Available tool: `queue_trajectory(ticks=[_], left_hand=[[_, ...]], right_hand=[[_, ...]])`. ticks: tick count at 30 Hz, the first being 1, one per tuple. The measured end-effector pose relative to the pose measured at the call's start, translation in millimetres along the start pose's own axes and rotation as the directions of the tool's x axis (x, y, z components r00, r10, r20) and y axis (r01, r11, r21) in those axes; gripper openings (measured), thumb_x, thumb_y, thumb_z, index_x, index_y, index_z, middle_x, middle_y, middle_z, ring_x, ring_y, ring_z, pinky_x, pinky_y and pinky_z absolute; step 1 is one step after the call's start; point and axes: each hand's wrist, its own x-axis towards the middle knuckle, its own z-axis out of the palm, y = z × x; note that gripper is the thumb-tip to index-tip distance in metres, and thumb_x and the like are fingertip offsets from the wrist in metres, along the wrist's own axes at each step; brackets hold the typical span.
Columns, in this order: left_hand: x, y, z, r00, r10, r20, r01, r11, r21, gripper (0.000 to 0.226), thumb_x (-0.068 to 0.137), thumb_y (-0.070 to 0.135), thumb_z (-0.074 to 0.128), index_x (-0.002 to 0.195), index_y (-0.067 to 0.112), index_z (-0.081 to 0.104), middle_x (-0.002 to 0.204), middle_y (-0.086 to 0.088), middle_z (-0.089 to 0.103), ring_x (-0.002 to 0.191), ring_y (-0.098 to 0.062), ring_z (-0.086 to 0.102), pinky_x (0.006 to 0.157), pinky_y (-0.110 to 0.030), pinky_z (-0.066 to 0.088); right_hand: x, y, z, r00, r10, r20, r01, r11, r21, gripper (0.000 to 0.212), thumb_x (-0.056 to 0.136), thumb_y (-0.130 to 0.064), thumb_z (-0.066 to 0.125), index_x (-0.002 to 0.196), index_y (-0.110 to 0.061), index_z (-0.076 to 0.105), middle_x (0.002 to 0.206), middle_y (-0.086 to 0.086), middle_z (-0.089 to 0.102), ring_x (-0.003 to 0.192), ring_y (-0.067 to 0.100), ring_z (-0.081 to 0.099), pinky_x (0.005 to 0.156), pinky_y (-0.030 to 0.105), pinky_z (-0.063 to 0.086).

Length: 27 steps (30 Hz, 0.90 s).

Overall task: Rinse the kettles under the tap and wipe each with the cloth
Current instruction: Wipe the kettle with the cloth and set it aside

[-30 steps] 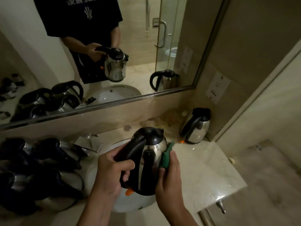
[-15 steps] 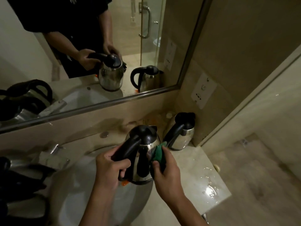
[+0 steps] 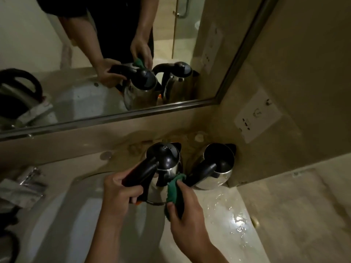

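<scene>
A steel kettle with a black lid and handle (image 3: 167, 162) is held at the sink's right rim. My left hand (image 3: 121, 194) grips its black handle. My right hand (image 3: 186, 211) holds a green cloth (image 3: 173, 188) and presses it against the kettle's right side. A second steel kettle (image 3: 214, 168) stands upright in the back right corner of the counter, just to the right of the held one. The white sink basin (image 3: 66, 215) lies below and to the left.
The marble counter (image 3: 228, 221) on the right is wet with puddles. A chrome tap (image 3: 28, 177) and dark kettle shapes (image 3: 9, 234) sit at the left edge. A mirror (image 3: 95, 54) spans the back wall; a socket plate (image 3: 256, 114) is on the right wall.
The held kettle has moved right and back, closer to the corner kettle, and now sits lower. My view has shifted right and nearer; both hands keep their grips.
</scene>
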Motion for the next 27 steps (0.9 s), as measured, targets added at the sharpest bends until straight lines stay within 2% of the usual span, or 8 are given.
queue_trajectory(ticks=[3,6,8,11,15,19,23,27], left_hand=[[12,-9,2,0.999,0.028,0.029,-0.029,0.999,0.044,0.062,0.051,-0.005,0.068,0.106,0.017,0.081,0.052,-0.011,0.047,0.046,-0.02,0.041,0.049,-0.024,0.034],[22,-19,8,0.996,0.034,0.08,-0.046,0.987,0.156,0.059,0.047,0.005,0.076,0.105,0.02,0.082,0.067,0.002,0.063,0.065,-0.015,0.059,0.062,-0.027,0.043],[23,-25,11,0.994,0.024,0.106,-0.044,0.981,0.188,0.061,0.052,-0.002,0.074,0.11,0.017,0.08,0.071,0.006,0.067,0.07,-0.011,0.062,0.064,-0.024,0.044],[15,-38,11,0.996,-0.044,0.083,0.027,0.981,0.191,0.067,0.056,-0.003,0.074,0.112,0.032,0.079,0.077,0.005,0.068,0.078,-0.014,0.063,0.071,-0.028,0.048],[6,-47,17,0.998,-0.07,0.003,0.068,0.98,0.185,0.066,0.058,0.001,0.074,0.108,0.044,0.078,0.087,0.007,0.074,0.085,-0.011,0.068,0.075,-0.025,0.051],[6,-52,19,0.997,-0.064,-0.037,0.069,0.984,0.164,0.064,0.06,0.003,0.076,0.11,0.043,0.077,0.104,0.001,0.079,0.1,-0.012,0.072,0.083,-0.027,0.055],[2,-57,19,0.995,-0.07,-0.075,0.083,0.98,0.18,0.065,0.069,-0.009,0.081,0.112,0.04,0.074,0.102,0.009,0.079,0.097,-0.003,0.072,0.079,-0.021,0.055],[-7,-50,19,0.997,-0.082,-0.017,0.083,0.97,0.227,0.053,0.085,0.004,0.077,0.118,0.045,0.067,0.108,0.011,0.077,0.105,-0.003,0.069,0.083,-0.02,0.053]], right_hand=[[4,7,-2,0.999,0.032,-0.003,-0.032,0.998,0.048,0.063,0.098,-0.022,0.069,0.155,-0.031,0.044,0.148,-0.02,0.05,0.136,-0.003,0.049,0.116,0.017,0.041],[6,14,-4,0.992,0.097,-0.079,-0.087,0.989,0.12,0.063,0.092,-0.031,0.068,0.152,-0.036,0.049,0.14,-0.016,0.064,0.126,-0.003,0.061,0.107,0.023,0.052],[10,19,-7,0.983,0.112,-0.142,-0.093,0.987,0.131,0.057,0.09,-0.03,0.071,0.142,-0.044,0.054,0.126,-0.019,0.071,0.113,-0.005,0.067,0.096,0.019,0.057],[15,26,-10,0.975,0.095,-0.203,-0.073,0.991,0.113,0.06,0.092,-0.01,0.073,0.126,-0.055,0.053,0.108,-0.025,0.072,0.096,-0.008,0.07,0.08,0.01,0.055],[17,26,-9,0.972,0.06,-0.228,-0.037,0.994,0.102,0.055,0.09,-0.017,0.065,0.136,-0.046,0.055,0.118,-0.022,0.07,0.106,-0.008,0.068,0.086,0.009,0.054],[17,30,-4,0.976,0.049,-0.213,-0.028,0.995,0.1,0.056,0.091,-0.024,0.06,0.139,-0.049,0.046,0.127,-0.01,0.07,0.113,0.004,0.069,0.093,0.026,0.058],[13,25,-7,0.98,0.05,-0.195,-0.028,0.993,0.113,0.053,0.093,-0.027,0.06,0.134,-0.057,0.045,0.129,-0.023,0.065,0.117,0.003,0.067,0.097,0.035,0.059],[9,20,-12,0.986,0.046,-0.161,-0.026,0.992,0.127,0.064,0.098,-0.011,0.066,0.143,-0.053,0.046,0.138,-0.017,0.063,0.127,0.006,0.062,0.105,0.039,0.056]])
